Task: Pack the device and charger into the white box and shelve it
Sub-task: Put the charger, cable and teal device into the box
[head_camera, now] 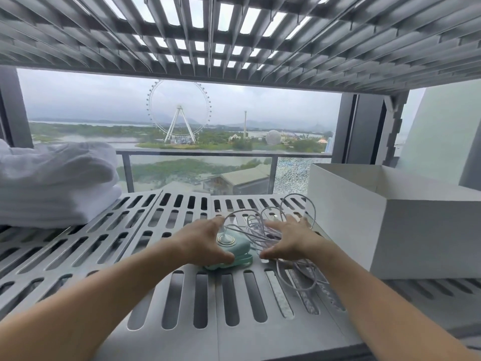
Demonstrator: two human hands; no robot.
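Note:
A mint-green device [235, 252] with a round gold-ringed button lies on the slatted grey shelf [182, 295]. My left hand [205, 242] curls round its left side, thumb at the front, fingers behind. Just to the right sits a loose tangle of pale charger cable [263, 225]. My right hand [285, 238] spreads over the tangle, fingers bent into the loops and thumb low at the front. An open white box [377, 230] stands at the right edge of the shelf, close beside the cable; its inside is hidden from here.
Folded white towels [52, 183] are stacked at the shelf's left end. Another slatted shelf [234, 35] hangs low overhead. A window with a balcony rail lies behind, and a white panel [442, 131] leans at the far right.

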